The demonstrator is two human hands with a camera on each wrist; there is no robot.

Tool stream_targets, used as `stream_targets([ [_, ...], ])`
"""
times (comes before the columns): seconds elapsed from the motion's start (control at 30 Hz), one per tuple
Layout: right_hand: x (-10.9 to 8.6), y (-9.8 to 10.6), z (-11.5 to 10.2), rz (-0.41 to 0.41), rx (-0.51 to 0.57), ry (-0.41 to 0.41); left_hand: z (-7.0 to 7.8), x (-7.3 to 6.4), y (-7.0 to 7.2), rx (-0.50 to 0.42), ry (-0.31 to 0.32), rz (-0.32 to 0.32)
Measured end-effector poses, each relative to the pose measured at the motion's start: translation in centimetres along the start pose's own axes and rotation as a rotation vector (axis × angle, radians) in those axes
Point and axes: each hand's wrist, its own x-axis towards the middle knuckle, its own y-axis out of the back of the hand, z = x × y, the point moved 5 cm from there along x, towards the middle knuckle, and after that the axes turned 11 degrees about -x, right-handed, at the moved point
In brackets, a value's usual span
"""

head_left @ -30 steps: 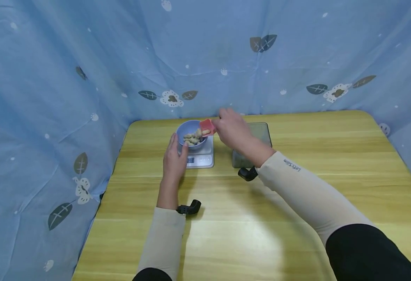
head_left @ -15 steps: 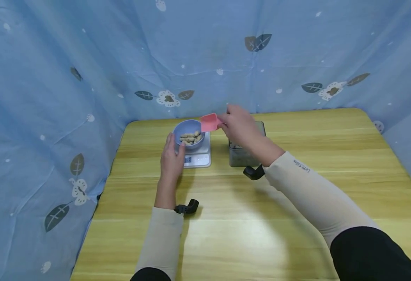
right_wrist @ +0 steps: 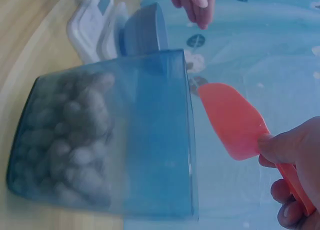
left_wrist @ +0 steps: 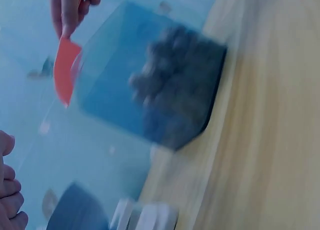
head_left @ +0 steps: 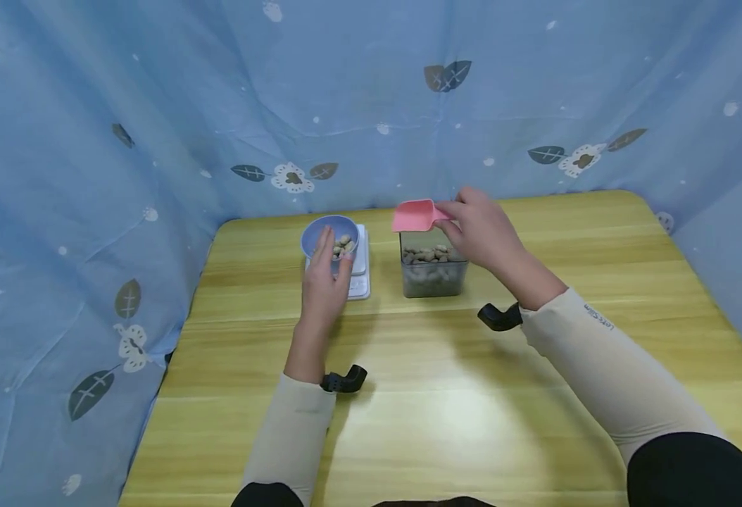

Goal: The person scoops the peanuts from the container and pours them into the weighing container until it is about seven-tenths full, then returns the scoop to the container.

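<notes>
The translucent bin [right_wrist: 155, 150] is partly filled with peanuts [head_left: 431, 255], the blue bowl [head_left: 310, 240] with fewer. A pink scoop [head_left: 412, 216] is gripped by the right hand [head_left: 490, 236]; the left hand [head_left: 324, 283] is held straight-fingered.

The scoop [head_left: 414, 215] looks smooth plastic, the table [head_left: 434, 408] glossy wood.

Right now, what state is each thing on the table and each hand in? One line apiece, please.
Scoop: held over the box, no peanuts showing in it
Bowl: upright, holding some peanuts
Scale: under the bowl; its display unreadable
Box: upright, uncovered, partly filled with peanuts
Left hand: above the bowl, not touching it
Right hand: gripping the scoop's handle
</notes>
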Motion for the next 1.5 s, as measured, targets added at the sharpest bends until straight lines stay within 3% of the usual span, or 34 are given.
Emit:
stream_targets([
  [0.13,-1.2,0.2,1.2,0.034,0.012,-0.002,1.3,-0.3,-2.2,-0.026,-0.044,-0.082],
  [0.37,-2.6,0.0,2.4,0.051,-0.002,-0.001,2.5,-0.4,-5.2,-0.049,-0.002,-0.195],
  [0.57,-3.1,0.2,2.9,0.018,-0.076,0.028,3.5,0.0,-7.0,-0.025,-0.014,-0.266],
  [1.0,-1.7,1.0,0.7,-0.151,-0.409,0.129,4.3,0.4,-7.9,0.059,-0.054,-0.318],
  [1.2,-0.6,-0.4,-0.5,-0.195,-0.536,0.211,4.5,0.5,-7.6,0.106,-0.056,-0.354],
  [1.33,0.0,-2.0,-0.8,-0.242,-0.575,0.289,4.6,0.5,-7.6,0.127,-0.061,-0.374],
  [1.5,0.7,-2.4,-0.9,-0.301,-0.525,0.365,4.5,0.6,-7.5,0.148,-0.072,-0.367],
])
